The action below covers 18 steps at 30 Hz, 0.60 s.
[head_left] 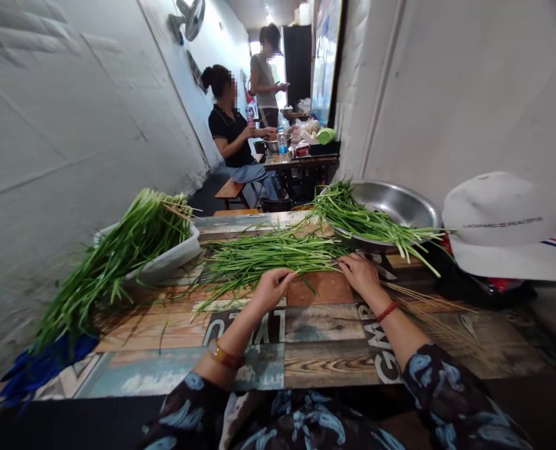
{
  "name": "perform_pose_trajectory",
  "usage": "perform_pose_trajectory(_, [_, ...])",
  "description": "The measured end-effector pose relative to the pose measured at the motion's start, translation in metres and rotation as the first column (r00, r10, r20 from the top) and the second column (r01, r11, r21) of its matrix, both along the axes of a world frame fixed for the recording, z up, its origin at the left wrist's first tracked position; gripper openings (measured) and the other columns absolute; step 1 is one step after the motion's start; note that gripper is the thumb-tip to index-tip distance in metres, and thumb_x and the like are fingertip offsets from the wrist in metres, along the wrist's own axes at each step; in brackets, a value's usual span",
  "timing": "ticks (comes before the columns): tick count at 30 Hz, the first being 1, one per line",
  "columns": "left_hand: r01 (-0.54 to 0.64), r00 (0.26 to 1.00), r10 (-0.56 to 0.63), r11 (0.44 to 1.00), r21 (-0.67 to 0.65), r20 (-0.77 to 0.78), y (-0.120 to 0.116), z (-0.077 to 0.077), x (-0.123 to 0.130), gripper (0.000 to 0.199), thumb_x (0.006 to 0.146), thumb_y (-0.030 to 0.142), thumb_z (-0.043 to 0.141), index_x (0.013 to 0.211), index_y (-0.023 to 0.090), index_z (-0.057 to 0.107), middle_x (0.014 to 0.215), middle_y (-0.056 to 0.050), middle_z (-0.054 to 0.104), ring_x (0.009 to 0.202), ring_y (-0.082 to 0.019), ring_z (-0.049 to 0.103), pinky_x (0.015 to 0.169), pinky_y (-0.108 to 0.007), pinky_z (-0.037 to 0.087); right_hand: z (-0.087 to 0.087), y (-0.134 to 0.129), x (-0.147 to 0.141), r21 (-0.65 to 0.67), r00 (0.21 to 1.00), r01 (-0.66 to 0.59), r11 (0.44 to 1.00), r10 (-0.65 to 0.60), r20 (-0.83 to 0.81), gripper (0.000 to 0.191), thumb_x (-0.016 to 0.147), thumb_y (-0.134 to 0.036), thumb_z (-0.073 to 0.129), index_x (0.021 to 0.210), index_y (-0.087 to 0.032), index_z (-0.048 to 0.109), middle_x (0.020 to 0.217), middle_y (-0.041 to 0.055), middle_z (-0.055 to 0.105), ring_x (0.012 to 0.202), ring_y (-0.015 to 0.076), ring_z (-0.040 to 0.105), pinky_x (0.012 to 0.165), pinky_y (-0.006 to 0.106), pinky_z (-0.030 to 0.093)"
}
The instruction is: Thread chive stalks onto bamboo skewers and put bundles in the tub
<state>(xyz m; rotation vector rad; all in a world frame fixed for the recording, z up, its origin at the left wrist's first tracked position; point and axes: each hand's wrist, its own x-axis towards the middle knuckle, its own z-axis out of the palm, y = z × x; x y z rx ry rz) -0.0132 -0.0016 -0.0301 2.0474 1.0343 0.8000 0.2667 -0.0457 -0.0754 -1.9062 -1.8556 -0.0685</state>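
The left hand [274, 287] pinches an end of the green stalks [271, 255] piled on the plank-patterned table [319, 322]. The right hand [359, 274] curls at their right end; whether it grips anything, I cannot tell. Beyond sits a metal bowl [406, 203].

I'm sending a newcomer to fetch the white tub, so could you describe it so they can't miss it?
Find the long table patterned like patchwork planks, in front of the seated wearer. On its left side, near the wall, a tub holds a heap of long green stalks spilling over the side. It is white and straight-sided, while the bowl across the table is round, shiny metal.
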Motion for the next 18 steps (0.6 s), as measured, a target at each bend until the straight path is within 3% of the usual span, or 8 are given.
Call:
perform_pose_trajectory(3, [0.047, 0.987, -0.01, 0.972, -0.231, 0.159, 0.002, 0.004, 0.01, 0.037, 0.087, 0.045, 0.057, 0.084, 0.012, 0.073, 0.061, 0.0, 0.061, 0.056, -0.011, 0.052, 0.055, -0.021, 0.037, -0.004, 0.001, 0.001, 0.007, 1.0, 0.002, 1.0, -0.002, 0.02, 0.023, 0.098, -0.028, 0.051, 0.1, -0.023, 0.074, 0.096, 0.005, 0.07, 0.088, 0.0186, 0.064, 0.079, 0.029, 0.044])
perform_pose_trajectory(7, [0.08, 0.942, 0.092, 0.872, -0.483, 0.322, 0.003, 0.002, 0.011, 0.04, 0.078, 0.05, 0.067, 0.087, 0.011, 0.071, 0.063, 0.002, 0.059, 0.05, -0.007, 0.047, 0.05, -0.019, 0.035, -0.002, -0.002, 0.001, -0.024, 0.999, 0.0, 1.0, 0.001, 0.037, 0.023, 0.098, -0.028, 0.051, 0.098, -0.023, 0.073, 0.095, 0.0051, 0.07, 0.089, 0.0197, 0.063, 0.08, 0.03, 0.043])
perform_pose_trajectory(13, [0.151, 0.883, 0.165, 0.787, -0.598, 0.44, 0.0, -0.001, 0.006, 0.039, 0.071, 0.048, 0.077, 0.086, 0.012, 0.072, 0.069, -0.002, 0.066, 0.057, -0.008, 0.055, 0.055, -0.02, 0.043, 0.003, -0.007, 0.009, -0.003, 0.998, 0.014, 1.0, -0.014, 0.056, 0.02, 0.096, -0.025, 0.05, 0.09, -0.02, 0.069, 0.091, 0.0066, 0.069, 0.086, 0.0214, 0.062, 0.077, 0.032, 0.044])
perform_pose_trajectory(18, [0.162, 0.877, 0.177, 0.767, -0.621, 0.447, -0.004, 0.005, 0.007, 0.036, 0.069, 0.044, 0.08, 0.082, 0.012, 0.072, 0.068, -0.002, 0.066, 0.058, -0.008, 0.055, 0.054, -0.019, 0.041, 0.011, -0.016, 0.014, 0.166, 0.999, -0.008, 0.986, 0.001, 0.042, 0.017, 0.096, -0.024, 0.05, 0.094, -0.019, 0.066, 0.091, 0.0074, 0.069, 0.084, 0.0217, 0.062, 0.077, 0.032, 0.046])
